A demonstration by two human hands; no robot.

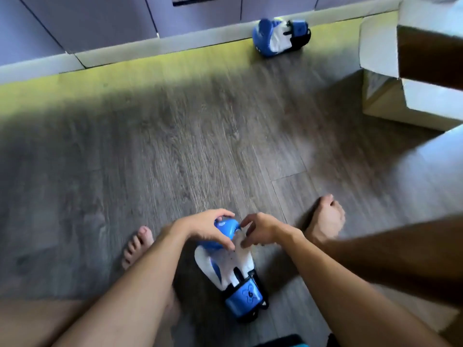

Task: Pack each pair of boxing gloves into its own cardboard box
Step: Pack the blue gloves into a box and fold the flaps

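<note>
A blue and white boxing glove [231, 269] lies on the wood floor between my bare feet, cuff toward me. My left hand [208, 227] curls over its blue padded end and grips it. My right hand [260, 230] hovers at the white palm side with fingers curled, fingertips touching the glove. A second blue and white glove [280, 37] lies far off by the baseboard. An open cardboard box [411, 71] stands at the upper right, its flaps raised.
Grey wood-look floor [175, 146] spreads between me and the wall. A white baseboard [150, 45] and cabinet fronts run along the back. My bare feet [325, 216] flank the near glove. A pale cardboard edge [438, 156] juts in at the right.
</note>
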